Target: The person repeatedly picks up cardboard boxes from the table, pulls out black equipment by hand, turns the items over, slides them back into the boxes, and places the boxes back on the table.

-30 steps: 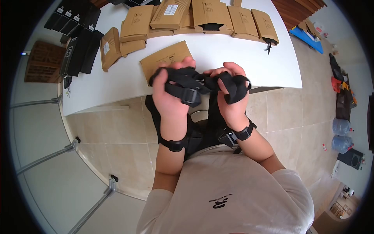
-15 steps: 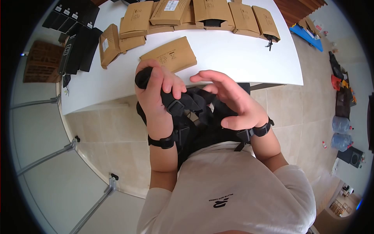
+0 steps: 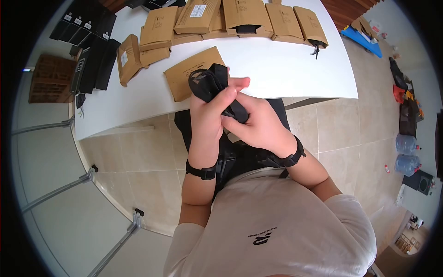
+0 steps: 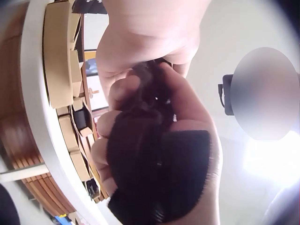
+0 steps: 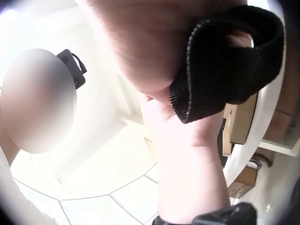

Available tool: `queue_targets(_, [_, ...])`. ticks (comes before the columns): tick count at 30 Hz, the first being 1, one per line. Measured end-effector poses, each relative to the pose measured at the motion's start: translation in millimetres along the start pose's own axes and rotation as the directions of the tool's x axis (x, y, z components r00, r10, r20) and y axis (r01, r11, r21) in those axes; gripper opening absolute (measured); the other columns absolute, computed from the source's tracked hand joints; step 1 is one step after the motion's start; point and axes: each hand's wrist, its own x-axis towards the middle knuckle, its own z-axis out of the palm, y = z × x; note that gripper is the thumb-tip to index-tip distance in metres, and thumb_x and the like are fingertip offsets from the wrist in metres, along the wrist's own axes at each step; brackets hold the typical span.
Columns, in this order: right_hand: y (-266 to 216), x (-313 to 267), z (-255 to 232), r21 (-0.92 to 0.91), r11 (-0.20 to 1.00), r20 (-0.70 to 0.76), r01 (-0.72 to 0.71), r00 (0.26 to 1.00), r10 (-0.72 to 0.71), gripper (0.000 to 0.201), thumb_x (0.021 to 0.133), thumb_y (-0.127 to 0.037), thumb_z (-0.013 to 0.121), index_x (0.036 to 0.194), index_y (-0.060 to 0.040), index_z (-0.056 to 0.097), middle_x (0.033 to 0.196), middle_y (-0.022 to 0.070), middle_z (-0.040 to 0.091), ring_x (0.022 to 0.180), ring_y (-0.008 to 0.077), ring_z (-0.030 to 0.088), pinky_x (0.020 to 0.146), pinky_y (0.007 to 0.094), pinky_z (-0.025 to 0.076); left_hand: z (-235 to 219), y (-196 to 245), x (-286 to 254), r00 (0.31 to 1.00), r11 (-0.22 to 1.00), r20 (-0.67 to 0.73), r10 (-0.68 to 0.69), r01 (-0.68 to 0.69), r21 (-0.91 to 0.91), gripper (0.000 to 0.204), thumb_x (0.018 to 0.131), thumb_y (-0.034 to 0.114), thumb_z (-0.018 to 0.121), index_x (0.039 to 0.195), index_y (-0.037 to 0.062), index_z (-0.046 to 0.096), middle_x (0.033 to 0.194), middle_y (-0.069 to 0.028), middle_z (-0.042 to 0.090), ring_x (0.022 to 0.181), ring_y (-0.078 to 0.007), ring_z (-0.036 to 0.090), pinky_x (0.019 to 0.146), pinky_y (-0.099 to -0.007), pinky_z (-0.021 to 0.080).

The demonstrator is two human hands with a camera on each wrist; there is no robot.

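A bundled black webbing strap [image 3: 207,82] with loose loops sits between my two hands, over the table's front edge. My left hand [image 3: 204,117] grips the bundle, with its thumb over the top. Close against it, my right hand [image 3: 265,122] curls round the lower right part of the strap, its fingers largely hidden behind. In the left wrist view, a wide folded loop of the strap [image 4: 159,173] fills the foreground. The right wrist view has another loop of strap [image 5: 211,75] sticking out beside the palm. Just behind the hands, a flat cardboard box [image 3: 177,78] lies on the white table [image 3: 295,69].
Along the table's far side stands a row of cardboard boxes [image 3: 244,18], some with black contents showing. An opened cardboard box [image 3: 130,62] is at the left, near black boxes [image 3: 90,64]. Water jugs [image 3: 406,154] stand on the floor at right.
Half a second ago my right hand was spread apart with the strap hanging loosely; now it has closed in on the bundle against my left hand. The strap is gathered more tightly.
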Motion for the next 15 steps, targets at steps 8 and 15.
queue_targets(8, [9,-6,12,0.017,0.989,-0.103,0.146,0.984,-0.144,0.043,0.077,-0.016,0.073,0.115,0.0003,0.06,0.088,0.0194,0.066,0.077,0.0347,0.065,0.069,0.038,0.052,-12,11,-2,0.976,0.979,-0.188,-0.107,0.071,-0.189,0.014,0.095,0.009,0.056,0.108,0.0089,0.052,0.077,-0.004,0.052,0.067,-0.0225,0.06,0.068,-0.0414,0.055])
queue_targets(15, [12,-21,10,0.13,0.991,0.089,-0.015,0.996,0.003,0.039,0.08,-0.012,0.07,0.116,-0.0012,0.058,0.087,0.017,0.066,0.073,0.033,0.065,0.065,0.0358,0.051,-20,34,-1,0.962,0.948,-0.265,-0.059,-0.029,-0.318,0.007,0.097,0.014,0.056,0.104,0.0115,0.056,0.073,-0.0015,0.05,0.049,-0.0164,0.049,0.052,-0.0315,0.046])
